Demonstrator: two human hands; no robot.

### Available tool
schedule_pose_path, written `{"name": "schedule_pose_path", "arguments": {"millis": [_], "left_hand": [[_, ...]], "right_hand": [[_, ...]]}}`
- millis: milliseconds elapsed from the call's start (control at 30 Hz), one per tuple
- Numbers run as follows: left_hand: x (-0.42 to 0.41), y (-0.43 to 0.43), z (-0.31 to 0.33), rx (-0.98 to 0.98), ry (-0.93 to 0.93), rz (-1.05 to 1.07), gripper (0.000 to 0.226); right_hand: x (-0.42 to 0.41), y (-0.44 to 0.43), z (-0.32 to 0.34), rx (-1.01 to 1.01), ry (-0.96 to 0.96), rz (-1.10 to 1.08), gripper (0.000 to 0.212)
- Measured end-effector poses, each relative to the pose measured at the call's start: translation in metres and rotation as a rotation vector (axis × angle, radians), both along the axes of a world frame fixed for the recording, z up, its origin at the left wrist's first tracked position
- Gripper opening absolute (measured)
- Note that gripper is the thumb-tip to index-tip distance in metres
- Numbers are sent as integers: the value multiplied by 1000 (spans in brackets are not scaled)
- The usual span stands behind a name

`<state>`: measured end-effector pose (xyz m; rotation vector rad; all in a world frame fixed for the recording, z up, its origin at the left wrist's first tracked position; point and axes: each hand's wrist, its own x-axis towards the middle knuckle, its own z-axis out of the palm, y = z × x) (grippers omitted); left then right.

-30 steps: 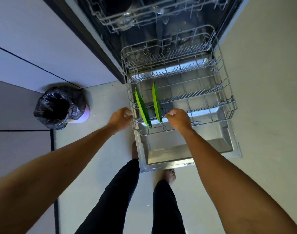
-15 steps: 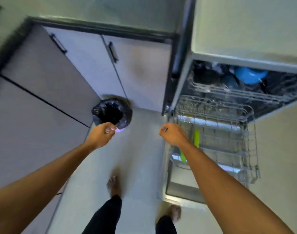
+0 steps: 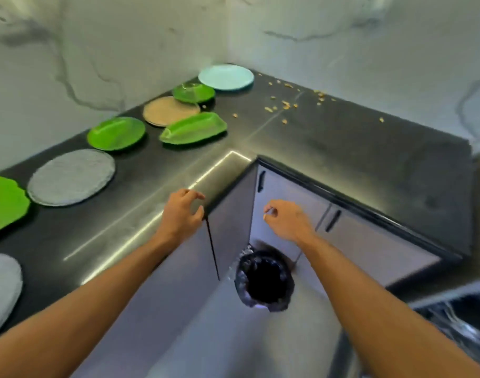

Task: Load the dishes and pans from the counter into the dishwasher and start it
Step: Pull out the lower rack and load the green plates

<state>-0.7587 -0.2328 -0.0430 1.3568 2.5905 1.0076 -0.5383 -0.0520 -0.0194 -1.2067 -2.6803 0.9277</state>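
Left grip [image 3: 181,214] hovered loosely curled, empty, at desk [image 3: 342,148] edge; right grip [image 3: 285,222] likewise, before cabinet door [image 3: 296,186]; oblong green dish [image 3: 193,129] on desk.

Two empty hands, left hand [image 3: 182,214] and right hand [image 3: 285,223], hover over a dark tabletop [image 3: 328,137] edge; plates [image 3: 116,133] line its left side.
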Motion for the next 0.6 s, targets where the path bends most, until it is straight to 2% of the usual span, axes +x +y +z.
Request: {"name": "schedule_pose_path", "arguments": {"millis": [167, 300, 467, 600], "left_hand": [[-47, -10, -7, -91, -27, 160, 42], [-83, -6, -21, -124, -18, 281, 42], [-125, 28, -37, -190, 26, 430, 45], [-156, 67, -42, -205, 40, 532, 45]], "right_hand": [[-84, 15, 11, 83, 44, 157, 19], [-153, 29, 1, 120, 39, 246, 34], [-225, 56, -26, 107, 27, 240, 41], [-268, 75, -36, 206, 115, 154, 44]]}}
